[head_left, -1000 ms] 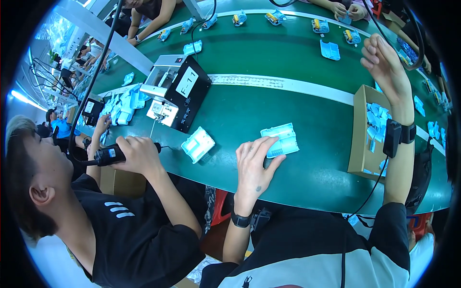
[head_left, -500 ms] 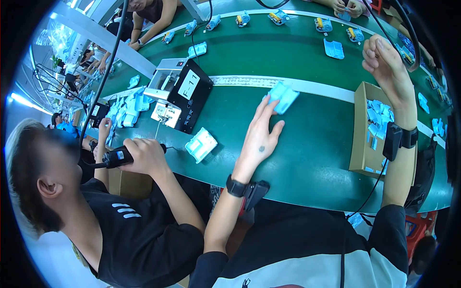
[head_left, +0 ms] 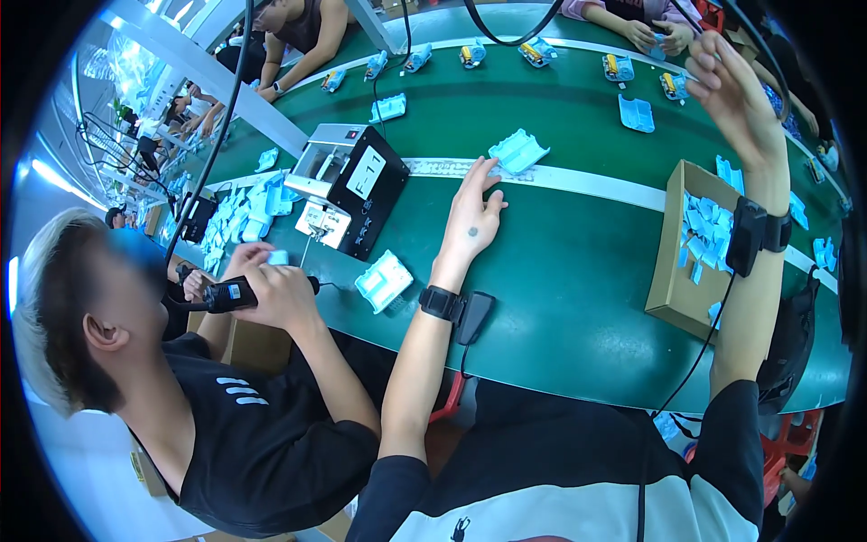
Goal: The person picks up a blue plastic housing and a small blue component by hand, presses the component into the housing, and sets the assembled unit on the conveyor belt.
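Presently, the light-blue shell [head_left: 519,151] sits over the far edge of the white strip [head_left: 601,184] on the green tabletop [head_left: 542,289]. Its outline is nearly square, leaving the long axis uncertain; its near-right edge slants away to the right. Left hand [head_left: 472,212]: fingers extended, slightly apart, beside the shell; contact cannot be told. Right hand [head_left: 741,104]: raised beyond the carton [head_left: 677,305], fingers loosely curled.

Free tabletop [head_left: 551,289] — carton [head_left: 666,271] rightward
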A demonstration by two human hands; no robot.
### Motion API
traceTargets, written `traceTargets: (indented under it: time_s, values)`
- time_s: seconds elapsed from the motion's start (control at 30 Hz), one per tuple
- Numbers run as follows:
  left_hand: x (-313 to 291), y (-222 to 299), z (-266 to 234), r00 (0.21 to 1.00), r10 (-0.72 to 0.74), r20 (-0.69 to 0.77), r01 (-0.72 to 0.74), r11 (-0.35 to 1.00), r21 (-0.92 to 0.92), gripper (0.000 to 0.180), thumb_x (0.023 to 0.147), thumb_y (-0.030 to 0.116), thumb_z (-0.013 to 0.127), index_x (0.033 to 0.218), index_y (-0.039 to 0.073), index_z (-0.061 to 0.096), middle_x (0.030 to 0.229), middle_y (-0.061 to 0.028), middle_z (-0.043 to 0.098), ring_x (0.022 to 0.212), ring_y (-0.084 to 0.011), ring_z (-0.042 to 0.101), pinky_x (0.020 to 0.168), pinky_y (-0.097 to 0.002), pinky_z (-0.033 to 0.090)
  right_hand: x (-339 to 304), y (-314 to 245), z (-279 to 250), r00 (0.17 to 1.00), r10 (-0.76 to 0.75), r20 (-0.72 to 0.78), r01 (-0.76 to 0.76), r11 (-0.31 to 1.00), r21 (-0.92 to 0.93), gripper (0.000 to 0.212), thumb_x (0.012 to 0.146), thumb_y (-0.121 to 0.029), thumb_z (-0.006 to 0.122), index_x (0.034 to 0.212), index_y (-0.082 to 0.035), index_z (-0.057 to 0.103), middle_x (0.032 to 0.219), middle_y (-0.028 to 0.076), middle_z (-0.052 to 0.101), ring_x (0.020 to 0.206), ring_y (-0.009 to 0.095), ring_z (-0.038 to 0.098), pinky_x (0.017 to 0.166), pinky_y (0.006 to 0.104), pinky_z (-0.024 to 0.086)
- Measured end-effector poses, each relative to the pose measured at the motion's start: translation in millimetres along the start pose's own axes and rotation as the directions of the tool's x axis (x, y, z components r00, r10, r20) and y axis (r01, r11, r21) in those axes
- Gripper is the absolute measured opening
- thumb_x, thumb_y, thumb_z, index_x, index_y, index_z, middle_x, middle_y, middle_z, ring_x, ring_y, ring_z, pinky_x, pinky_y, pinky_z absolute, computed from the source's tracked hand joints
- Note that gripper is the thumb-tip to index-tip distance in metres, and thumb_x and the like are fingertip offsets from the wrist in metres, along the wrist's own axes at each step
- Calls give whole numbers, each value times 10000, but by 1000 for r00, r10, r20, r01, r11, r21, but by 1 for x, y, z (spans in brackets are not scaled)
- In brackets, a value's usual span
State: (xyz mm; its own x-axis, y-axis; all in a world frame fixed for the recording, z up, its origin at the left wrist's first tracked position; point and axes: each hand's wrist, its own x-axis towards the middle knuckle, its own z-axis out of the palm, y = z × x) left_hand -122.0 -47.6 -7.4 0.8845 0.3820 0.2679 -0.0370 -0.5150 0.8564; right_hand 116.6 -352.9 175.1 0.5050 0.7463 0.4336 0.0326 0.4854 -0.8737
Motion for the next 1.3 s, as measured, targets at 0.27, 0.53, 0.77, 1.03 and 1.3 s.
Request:
traceTargets:
  time_s: [0.27,0.53,0.77,1.03,1.3]
  values:
    - [39,-11,-3,975,-208,77,211,977,-27,530,994,-53,603,1513,31,544,1541,-279,538,1273,-360,691,923,-421,623,-25,11,6,999,-2,-44,0,999,-45,238,1150,-326,552,1088,-97,527,959,-22,452,811,60,402,749,252,371]
    - [61,-54,-32,954,243,-174,-84,778,622,526,966,-23,584,1489,20,548,1436,-285,601,1246,-351,675,934,-456,599,-36,24,11,996,50,-72,-58,993,-104,255,1144,-341,558,1081,-93,543,956,-16,466,799,59,420,749,244,374]
    - [110,-75,-48,995,74,-66,60,83,995,515,968,119,678,1462,9,583,1537,-292,520,1468,-449,478,1125,-535,503,0,-5,-2,995,-49,90,68,972,-227,249,1149,-320,556,1126,-72,561,972,-10,485,807,69,441,761,254,388]
    - [129,-87,-55,967,-178,-183,179,-39,983,479,1025,204,612,1474,40,582,1383,-220,679,1338,-402,606,1256,-659,277,29,12,-9,992,-123,36,116,981,156,231,1160,-281,541,1168,-51,568,984,-3,491,823,77,453,767,266,397]
    - [125,-89,-65,984,-107,-139,142,25,990,405,1042,181,584,1426,53,604,1331,-156,709,1272,-341,649,1235,-686,299,12,22,-6,995,-97,-18,98,991,94,233,1167,-276,535,1181,-46,566,1016,13,511,862,88,469,777,272,418]
